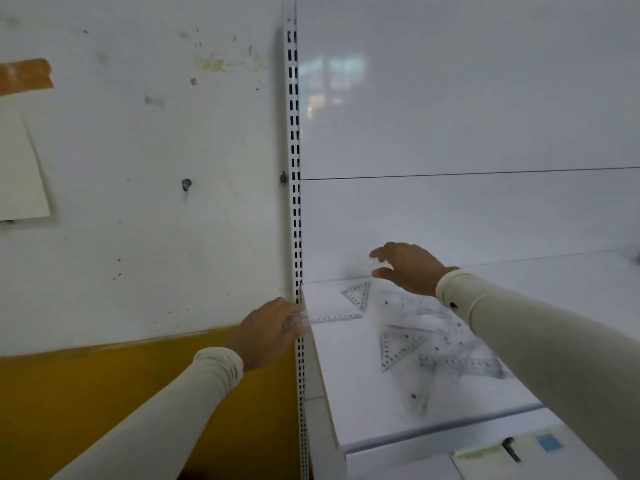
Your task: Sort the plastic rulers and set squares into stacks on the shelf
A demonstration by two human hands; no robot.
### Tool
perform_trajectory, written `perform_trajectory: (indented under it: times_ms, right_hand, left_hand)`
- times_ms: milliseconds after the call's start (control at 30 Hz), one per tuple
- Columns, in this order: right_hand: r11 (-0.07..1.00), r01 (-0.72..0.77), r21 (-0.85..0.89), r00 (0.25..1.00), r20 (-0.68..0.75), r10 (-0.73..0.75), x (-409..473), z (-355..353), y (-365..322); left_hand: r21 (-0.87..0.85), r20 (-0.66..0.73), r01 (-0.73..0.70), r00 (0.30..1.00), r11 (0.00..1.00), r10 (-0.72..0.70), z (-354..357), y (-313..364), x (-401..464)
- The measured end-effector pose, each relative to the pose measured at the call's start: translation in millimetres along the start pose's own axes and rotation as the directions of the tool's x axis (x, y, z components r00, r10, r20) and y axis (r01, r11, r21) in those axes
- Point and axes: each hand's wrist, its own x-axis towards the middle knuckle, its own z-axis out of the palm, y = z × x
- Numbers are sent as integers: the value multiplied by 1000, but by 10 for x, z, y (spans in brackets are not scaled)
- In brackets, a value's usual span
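head view, sorting at an early stage. the left hand (pixel 268 329) pinches one end of a clear plastic ruler (pixel 332 318), fingers curled round it at the left edge of the white shelf (pixel 346 393); the ruler's long axis runs left to right, its free end pointing over the shelf toward the loose pieces. the right hand (pixel 403 268) hovers above the back of the shelf, fingers spread and relaxed, holding nothing that can be made out; a faint glint between thumb and forefinger is too blurred to identify. a small set square (pixel 358 295) lies flat just below and left of the right hand's fingertips, close to the ruler's free end. a larger set square (pixel 400 348) lies nearer the front, well apart from the left hand, with a tangle of overlapping rulers (pixel 462 365) to its right, partly under the right forearm. no tidy stack is visible yet. judged from this layout, the right hand is the nearer one to the small set square, which lies down and leftward of its fingers, while the left hand is placed to lay its ruler lengthwise along the shelf's left side. the slotted upright (pixel 294 202) borders the shelf on the left
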Motion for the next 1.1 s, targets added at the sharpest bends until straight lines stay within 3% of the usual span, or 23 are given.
perform_trajectory:
  times_ms: [267,600,833,1100]
  right_hand:
    - [992,-128,-15,989,77,129,-563,-234,780]
    - [932,-359,-41,931,56,361,-2132,-644,2636]
    - [824,-562,-69,824,46,565,-3652,-902,3848]
    - [619,-777,-113,622,17,783,-5149,-1229,4905]
  left_hand:
    - [35,58,-103,993,994,101,236,722,477]
    - [54,170,-339,930,939,326,1390,2733,1341]
    - [-46,254,-538,809,842,531,2438,4447,1722]
    - [-170,317,-719,608,674,728,3473,6213,2120]
